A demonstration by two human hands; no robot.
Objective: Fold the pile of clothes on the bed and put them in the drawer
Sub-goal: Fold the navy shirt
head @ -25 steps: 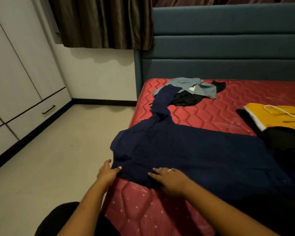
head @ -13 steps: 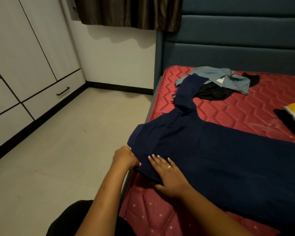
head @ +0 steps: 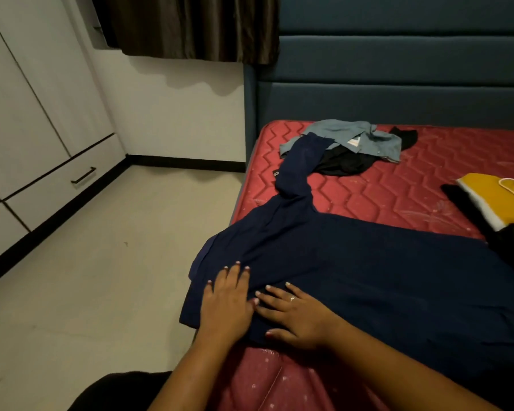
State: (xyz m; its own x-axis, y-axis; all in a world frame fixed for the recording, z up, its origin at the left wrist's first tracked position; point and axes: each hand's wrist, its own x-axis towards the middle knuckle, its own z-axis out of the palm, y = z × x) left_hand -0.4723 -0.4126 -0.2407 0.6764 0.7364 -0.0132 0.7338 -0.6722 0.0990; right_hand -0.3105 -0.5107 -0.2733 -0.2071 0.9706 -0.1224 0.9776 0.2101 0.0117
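Navy shirt (head: pixel 368 277), hem apparently cropped, lies under left hand (head: pixel 226 304) and right hand (head: pixel 301 318), grips wide.

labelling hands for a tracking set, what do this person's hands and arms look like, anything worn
The left arm and right arm are bare to the frame edge: no sleeves, watch or bracelet in view. The right hand wears a thin silver-coloured ring on one finger; the left hand shows none. Nails on both look pale and fairly long.
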